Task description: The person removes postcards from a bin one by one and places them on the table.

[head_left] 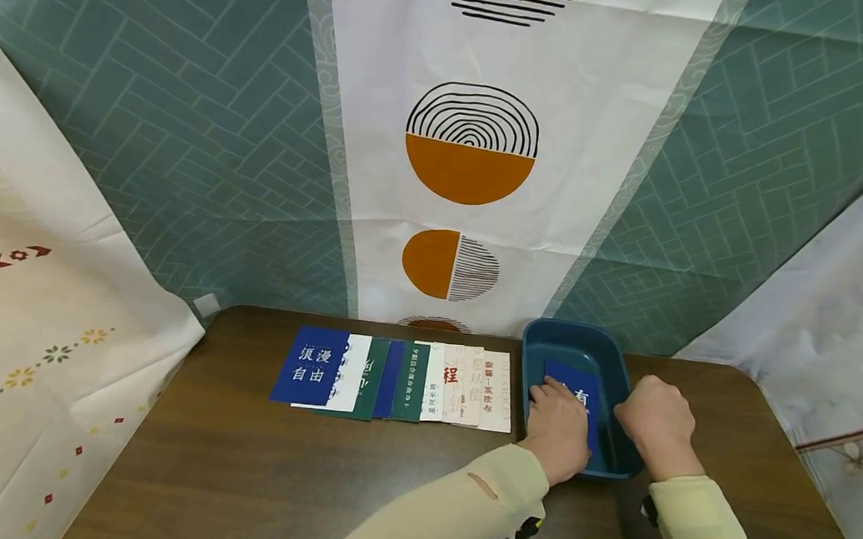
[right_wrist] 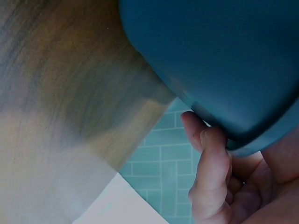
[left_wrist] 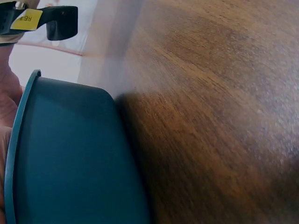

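Note:
A dark blue-green plastic bin stands at the right of the table, with a blue card bearing white characters inside. My left hand reaches over the near left side of the bin, its fingers on the card. Whether those fingers pinch the card or just rest on it is unclear. At the bin's right side my right hand grips the rim, its fingers curled under the edge in the right wrist view. The bin's outer wall hides most of the left fingers in the left wrist view.
Left of the bin lies an overlapping row of cards, from a blue card through white and green ones to a cream card. Behind the wooden table hangs a patterned curtain.

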Motion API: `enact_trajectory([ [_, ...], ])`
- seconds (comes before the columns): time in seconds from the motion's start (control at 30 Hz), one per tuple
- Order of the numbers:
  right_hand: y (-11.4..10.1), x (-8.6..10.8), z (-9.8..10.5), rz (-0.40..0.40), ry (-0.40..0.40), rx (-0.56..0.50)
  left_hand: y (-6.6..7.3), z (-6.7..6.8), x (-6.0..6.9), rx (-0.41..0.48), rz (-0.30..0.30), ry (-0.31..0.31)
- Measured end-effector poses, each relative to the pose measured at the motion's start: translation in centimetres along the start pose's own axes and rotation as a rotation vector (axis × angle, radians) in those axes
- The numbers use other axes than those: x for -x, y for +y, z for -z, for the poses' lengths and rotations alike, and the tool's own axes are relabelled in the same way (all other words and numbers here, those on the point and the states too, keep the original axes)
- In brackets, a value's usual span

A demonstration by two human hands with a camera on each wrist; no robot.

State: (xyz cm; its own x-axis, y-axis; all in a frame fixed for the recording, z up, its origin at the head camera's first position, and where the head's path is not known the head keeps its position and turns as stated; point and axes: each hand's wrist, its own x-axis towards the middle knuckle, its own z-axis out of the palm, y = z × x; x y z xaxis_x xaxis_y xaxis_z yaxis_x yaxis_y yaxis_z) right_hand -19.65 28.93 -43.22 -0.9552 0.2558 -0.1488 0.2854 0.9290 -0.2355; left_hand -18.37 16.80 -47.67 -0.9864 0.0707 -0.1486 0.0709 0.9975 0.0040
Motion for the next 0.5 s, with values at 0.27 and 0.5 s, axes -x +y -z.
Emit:
enact_trajectory([
  [0.27, -0.01, 0.11, -0.07, 0.000, -0.008, -0.003, -0.11, -0.15, -0.09, 0.032, 0.000, 0.004],
  [0.5, -0.06, 0.13, 0.13, 0.000, -0.009, -0.004, 0.03, 0.03, 0.07, 0.097, 0.055, 0.093],
])
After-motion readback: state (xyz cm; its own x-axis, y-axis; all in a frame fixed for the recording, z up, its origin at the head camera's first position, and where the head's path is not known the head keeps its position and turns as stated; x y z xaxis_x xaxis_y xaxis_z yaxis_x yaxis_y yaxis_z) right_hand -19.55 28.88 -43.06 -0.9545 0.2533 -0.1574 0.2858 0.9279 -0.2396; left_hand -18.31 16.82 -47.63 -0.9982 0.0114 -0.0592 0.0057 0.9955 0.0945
